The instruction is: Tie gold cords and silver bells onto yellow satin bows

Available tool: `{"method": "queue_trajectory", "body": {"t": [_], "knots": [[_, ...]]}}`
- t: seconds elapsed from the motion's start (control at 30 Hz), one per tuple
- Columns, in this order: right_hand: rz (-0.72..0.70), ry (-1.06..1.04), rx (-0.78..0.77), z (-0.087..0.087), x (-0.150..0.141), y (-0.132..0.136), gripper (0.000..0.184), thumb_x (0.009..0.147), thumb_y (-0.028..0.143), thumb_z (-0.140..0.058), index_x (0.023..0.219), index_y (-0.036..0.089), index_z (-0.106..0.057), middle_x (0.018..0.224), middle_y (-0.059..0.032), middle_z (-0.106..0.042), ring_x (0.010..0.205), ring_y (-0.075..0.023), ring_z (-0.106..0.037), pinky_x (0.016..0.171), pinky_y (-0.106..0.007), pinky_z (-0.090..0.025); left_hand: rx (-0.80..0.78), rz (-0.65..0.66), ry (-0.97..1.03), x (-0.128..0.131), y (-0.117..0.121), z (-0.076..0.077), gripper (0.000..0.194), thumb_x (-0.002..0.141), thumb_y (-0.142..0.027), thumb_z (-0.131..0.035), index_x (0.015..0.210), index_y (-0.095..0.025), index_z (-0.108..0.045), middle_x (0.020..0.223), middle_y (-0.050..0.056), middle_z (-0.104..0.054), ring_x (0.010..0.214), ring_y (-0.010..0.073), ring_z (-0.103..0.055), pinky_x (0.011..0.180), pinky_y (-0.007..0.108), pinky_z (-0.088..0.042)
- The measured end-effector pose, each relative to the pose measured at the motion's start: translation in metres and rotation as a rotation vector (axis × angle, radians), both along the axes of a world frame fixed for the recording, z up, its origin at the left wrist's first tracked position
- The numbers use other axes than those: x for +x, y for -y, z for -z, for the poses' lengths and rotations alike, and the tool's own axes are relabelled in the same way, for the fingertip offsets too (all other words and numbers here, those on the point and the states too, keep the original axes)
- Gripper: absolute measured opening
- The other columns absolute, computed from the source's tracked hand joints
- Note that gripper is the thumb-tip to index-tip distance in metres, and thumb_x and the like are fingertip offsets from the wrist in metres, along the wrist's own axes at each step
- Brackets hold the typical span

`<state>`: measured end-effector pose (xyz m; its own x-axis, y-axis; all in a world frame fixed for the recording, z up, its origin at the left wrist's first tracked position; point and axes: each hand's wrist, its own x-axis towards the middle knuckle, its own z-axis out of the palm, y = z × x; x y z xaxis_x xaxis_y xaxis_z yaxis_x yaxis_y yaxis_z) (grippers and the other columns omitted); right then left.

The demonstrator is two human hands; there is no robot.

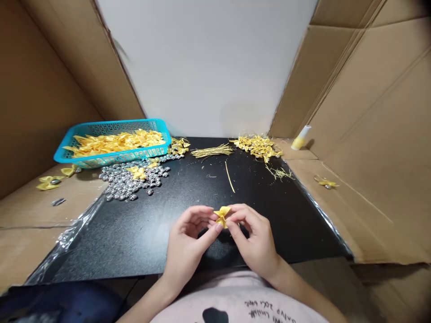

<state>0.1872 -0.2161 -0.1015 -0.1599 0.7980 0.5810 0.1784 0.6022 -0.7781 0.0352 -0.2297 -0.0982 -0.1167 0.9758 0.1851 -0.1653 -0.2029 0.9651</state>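
Left hand [186, 240] and right hand [257, 237] both pinch one yellow bow [222, 211] over the near part of a speckled black tabletop [148, 233]

Cardboard walls [380, 112] box it in, white panel [208, 58] at the back. Fingertips [218, 227] cover the bow's edges, so its full shape is hard to make out; shirt's [232, 300] cut off at the bottom. Shiny silver beads [117, 185] heap beside a holey blue plastic basket [114, 159] of yellow pieces [114, 144].

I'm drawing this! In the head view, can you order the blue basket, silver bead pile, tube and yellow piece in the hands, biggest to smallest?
1. Blue basket
2. Silver bead pile
3. Held yellow piece and tube: too alike to rank, and the piece is nearer the camera.
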Motion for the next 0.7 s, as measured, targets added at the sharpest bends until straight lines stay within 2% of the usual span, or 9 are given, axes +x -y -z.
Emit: {"method": "queue_trajectory", "body": {"t": [0.27,0.4,0.7], "knots": [[0.031,0.016,0.134,-0.0041,-0.0013,-0.0003,0.011,0.080,0.004,-0.065,0.081,0.015,-0.067,0.088,-0.0088,-0.075,0.089,-0.0165,-0.072,0.084,-0.023,-0.055,0.017,-0.029,-0.062,0.0018,-0.0029,0.0028,0.019,0.076,-0.018,-0.073,0.091,-0.021,-0.063,0.079,-0.002,-0.067,0.077,0.0101,-0.066,0.069,0.016,-0.056],[0.025,0.000,0.171,-0.0068,-0.0015,0.0010,0.012,0.078,0.003,-0.066,0.080,0.015,-0.069,0.086,-0.0083,-0.076,0.086,-0.0165,-0.074,0.082,-0.021,-0.057,0.038,-0.048,-0.112,0.0013,-0.0015,0.0036,0.017,0.078,-0.019,-0.071,0.092,-0.020,-0.063,0.079,-0.001,-0.067,0.077,0.0117,-0.066,0.070,0.019,-0.057],[0.015,0.048,0.138,-0.0027,0.0005,0.0026,0.012,0.082,0.008,-0.066,0.084,0.020,-0.069,0.092,-0.0069,-0.078,0.089,-0.0199,-0.074,0.080,-0.026,-0.060,0.054,-0.048,-0.205,0.0012,-0.0015,0.0036,0.013,0.080,-0.021,-0.069,0.092,-0.021,-0.063,0.084,0.000,-0.068,0.081,0.0136,-0.067,0.069,0.020,-0.058]]}}
